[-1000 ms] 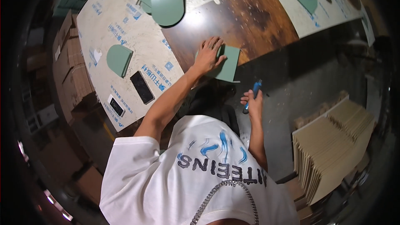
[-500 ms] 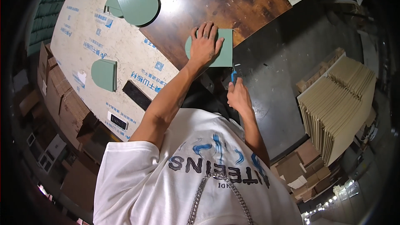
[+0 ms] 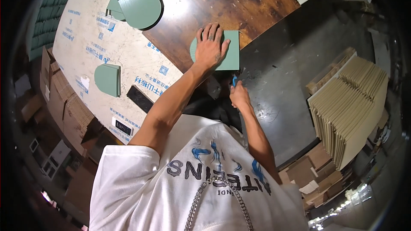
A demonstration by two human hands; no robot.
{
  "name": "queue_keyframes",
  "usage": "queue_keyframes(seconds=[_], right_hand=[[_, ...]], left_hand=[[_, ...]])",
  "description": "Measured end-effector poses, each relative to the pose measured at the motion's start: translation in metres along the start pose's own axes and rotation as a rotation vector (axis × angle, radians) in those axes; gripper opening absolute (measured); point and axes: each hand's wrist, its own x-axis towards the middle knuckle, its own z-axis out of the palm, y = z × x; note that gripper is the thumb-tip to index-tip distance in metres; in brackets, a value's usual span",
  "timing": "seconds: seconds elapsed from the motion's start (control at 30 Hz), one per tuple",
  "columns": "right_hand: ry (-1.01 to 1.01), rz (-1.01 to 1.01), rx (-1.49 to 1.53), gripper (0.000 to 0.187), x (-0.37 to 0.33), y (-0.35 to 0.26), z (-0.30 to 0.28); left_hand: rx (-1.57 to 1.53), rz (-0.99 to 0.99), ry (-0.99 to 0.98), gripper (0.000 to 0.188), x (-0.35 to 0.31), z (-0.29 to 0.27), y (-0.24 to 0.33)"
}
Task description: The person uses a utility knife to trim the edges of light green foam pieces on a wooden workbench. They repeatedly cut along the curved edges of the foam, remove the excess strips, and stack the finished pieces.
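My left hand (image 3: 209,51) lies flat with spread fingers on a green board (image 3: 230,50), pressing it against the brown wood-grain sheet. The board is rounded on its left side and square on its right, and its near right corner juts past the sheet's edge. Below that corner, my right hand (image 3: 240,95) is closed around a slim blue-handled tool (image 3: 234,80), apart from the board. It looks like a utility knife; its tip is too small to make out.
Green rounded boards (image 3: 140,6) lie at the far left, and a smaller green stack (image 3: 108,79) nearer. A dark phone-like slab (image 3: 140,99) and a small display device (image 3: 123,125) rest on the printed table sheet (image 3: 85,38). Stacked tan panels (image 3: 349,107) stand at right.
My right hand and the blue utility knife have drawn back toward me and slightly left, away from the board's corner. My left hand stays on the board.
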Motion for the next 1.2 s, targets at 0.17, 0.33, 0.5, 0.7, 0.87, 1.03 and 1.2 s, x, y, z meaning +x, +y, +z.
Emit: queue_keyframes(seconds=[0.17,0.33,0.5,0.7,0.87,1.03,1.2], right_hand=[[0.370,-0.131,0.089,0.030,0.026,0.060,0.067],[0.220,-0.043,1.476,0.038,0.007,-0.045,-0.015],[0.371,-0.049,1.455,0.013,0.028,-0.040,-0.013],[0.380,-0.144,1.444,0.025,0.018,-0.071,-0.036],[0.350,-0.106,1.271,0.029,0.000,-0.054,-0.037],[0.403,-0.008,0.852,0.039,-0.023,-0.013,-0.032],[0.428,-0.136,0.257,0.045,-0.028,0.004,-0.005]], left_hand=[[0.042,-0.049,-0.007,0.052,-0.001,0.009,-0.005],[0.076,-0.152,0.023,0.052,-0.007,0.005,0.001],[0.132,-0.302,-0.315,0.068,-0.008,-0.052,0.014],[-1.023,-0.650,-0.478,0.041,0.015,-0.144,-0.030],[-0.197,0.272,-0.139,0.042,-0.019,-0.097,-0.031],[-0.091,0.372,-0.383,0.047,-0.053,-0.061,-0.010],[0.005,0.194,-0.036,0.062,0.009,-0.027,-0.011]])
